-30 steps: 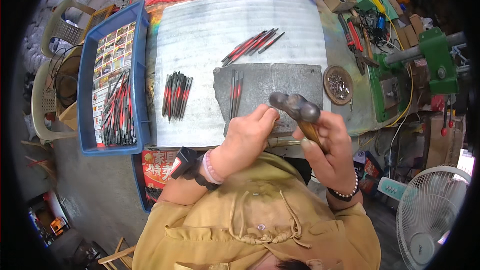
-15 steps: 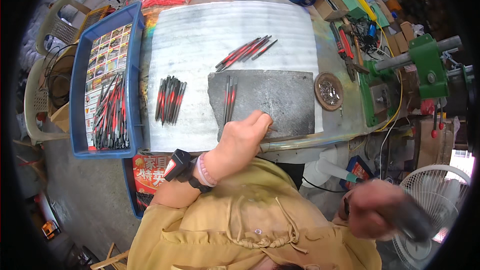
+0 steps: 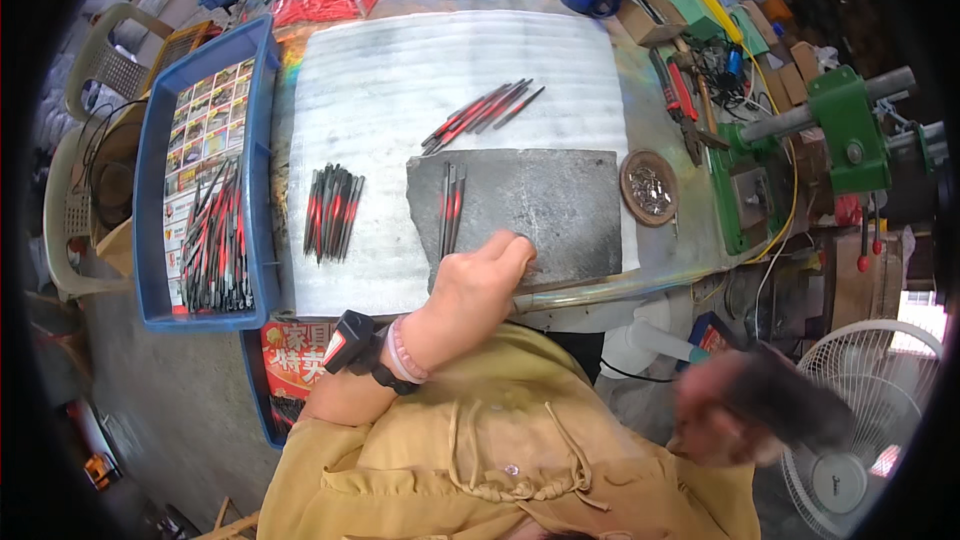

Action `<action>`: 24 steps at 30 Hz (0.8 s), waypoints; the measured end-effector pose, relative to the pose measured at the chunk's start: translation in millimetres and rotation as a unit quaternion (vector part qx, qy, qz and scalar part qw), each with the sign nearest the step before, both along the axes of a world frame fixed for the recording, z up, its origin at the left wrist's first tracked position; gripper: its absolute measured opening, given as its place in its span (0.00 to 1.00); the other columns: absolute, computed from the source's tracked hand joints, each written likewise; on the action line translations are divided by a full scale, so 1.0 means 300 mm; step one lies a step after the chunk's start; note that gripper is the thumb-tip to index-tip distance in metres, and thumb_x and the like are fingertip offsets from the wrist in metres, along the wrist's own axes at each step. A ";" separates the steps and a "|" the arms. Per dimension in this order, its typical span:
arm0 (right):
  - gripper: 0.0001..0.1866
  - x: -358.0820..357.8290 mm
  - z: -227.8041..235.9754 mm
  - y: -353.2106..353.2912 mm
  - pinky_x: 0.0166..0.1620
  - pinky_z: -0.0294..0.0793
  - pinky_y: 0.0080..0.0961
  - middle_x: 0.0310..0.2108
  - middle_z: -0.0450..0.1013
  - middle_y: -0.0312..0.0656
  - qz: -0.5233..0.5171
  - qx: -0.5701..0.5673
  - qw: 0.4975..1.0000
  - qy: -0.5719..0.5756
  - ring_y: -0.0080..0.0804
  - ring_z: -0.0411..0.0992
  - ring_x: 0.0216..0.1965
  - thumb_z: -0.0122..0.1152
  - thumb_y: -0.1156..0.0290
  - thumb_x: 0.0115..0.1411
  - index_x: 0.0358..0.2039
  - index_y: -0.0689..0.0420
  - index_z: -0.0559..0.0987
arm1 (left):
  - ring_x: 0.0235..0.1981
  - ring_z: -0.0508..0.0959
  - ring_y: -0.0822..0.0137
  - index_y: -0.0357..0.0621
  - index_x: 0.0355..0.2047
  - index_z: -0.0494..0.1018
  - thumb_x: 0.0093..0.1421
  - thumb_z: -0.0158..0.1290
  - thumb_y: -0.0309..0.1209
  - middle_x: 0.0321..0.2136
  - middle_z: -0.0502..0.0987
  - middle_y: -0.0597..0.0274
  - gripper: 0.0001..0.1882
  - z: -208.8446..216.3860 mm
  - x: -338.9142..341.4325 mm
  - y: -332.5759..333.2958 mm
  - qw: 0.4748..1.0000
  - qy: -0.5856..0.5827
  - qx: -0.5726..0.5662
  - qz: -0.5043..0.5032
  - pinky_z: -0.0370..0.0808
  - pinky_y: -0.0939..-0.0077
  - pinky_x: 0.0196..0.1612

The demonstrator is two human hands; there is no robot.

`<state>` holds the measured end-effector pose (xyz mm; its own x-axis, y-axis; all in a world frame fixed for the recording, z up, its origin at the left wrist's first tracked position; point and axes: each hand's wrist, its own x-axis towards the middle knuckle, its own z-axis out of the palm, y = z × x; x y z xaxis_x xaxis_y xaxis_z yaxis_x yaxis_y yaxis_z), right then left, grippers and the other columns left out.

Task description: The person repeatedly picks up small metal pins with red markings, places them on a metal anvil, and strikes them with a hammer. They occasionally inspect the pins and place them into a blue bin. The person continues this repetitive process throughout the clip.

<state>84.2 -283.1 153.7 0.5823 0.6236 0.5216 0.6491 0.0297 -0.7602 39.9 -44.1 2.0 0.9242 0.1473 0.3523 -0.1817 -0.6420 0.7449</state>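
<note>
My left hand [image 3: 485,275] rests at the near edge of a dark grey stone-like slab [image 3: 550,200], fingers pinched together; what they hold, if anything, is too small or hidden to make out. Out to the lower right, my right hand [image 3: 715,410] is smeared by motion, closed round a thick dark blurred object [image 3: 800,408]. A few slim black-and-red pointed rods [image 3: 452,205] lie side by side on the slab's left part. Beyond it several similar rods [image 3: 482,115] lie slanted, and another bundle [image 3: 333,210] lies to the left on the white foam sheet [image 3: 400,60].
A blue tray [image 3: 262,160] with many rods stands at the left. Right of the slab sit a round brown dish [image 3: 648,187] of small metal bits, red-handled pliers [image 3: 680,105] and a green press-like machine [image 3: 845,130]. A white fan [image 3: 850,420] stands at the lower right.
The whole view has shifted slightly. My right hand, with the dark object, has moved a little left and stays blurred. My left hand keeps its pinch by the slab's near edge.
</note>
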 end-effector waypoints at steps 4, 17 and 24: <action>0.20 0.038 -0.038 0.101 0.29 0.74 0.21 0.24 0.74 0.40 0.008 -0.219 0.975 -0.028 0.40 0.75 0.27 0.65 0.72 0.51 0.45 0.64 0.74 | 0.26 0.76 0.48 0.41 0.35 0.71 0.44 0.49 0.11 0.28 0.73 0.53 0.18 0.014 -0.005 0.003 1.000 0.021 0.011 -0.009 0.74 0.62 0.26; 0.26 0.083 -0.059 0.107 0.34 0.76 0.31 0.43 0.76 0.52 0.020 -0.307 0.951 0.011 0.47 0.78 0.34 0.61 0.79 0.56 0.57 0.60 0.71 | 0.25 0.78 0.53 0.39 0.36 0.71 0.50 0.49 0.13 0.27 0.74 0.53 0.14 0.008 0.022 0.020 1.000 0.001 -0.018 -0.014 0.74 0.68 0.26; 0.22 0.142 -0.323 0.138 0.44 0.74 0.39 0.44 0.75 0.55 -0.134 -0.288 0.948 0.000 0.54 0.75 0.42 0.58 0.76 0.60 0.56 0.61 0.70 | 0.26 0.81 0.70 0.37 0.40 0.71 0.68 0.48 0.31 0.36 0.78 0.54 0.08 0.058 -0.058 0.072 0.706 0.144 -0.692 -0.039 0.81 0.81 0.29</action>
<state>126.8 -241.6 56.8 0.7599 0.6349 0.1393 0.5744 -0.5555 -0.6013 22.4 -22.4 19.5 0.9527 0.1106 -0.2831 0.1106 0.7413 0.6620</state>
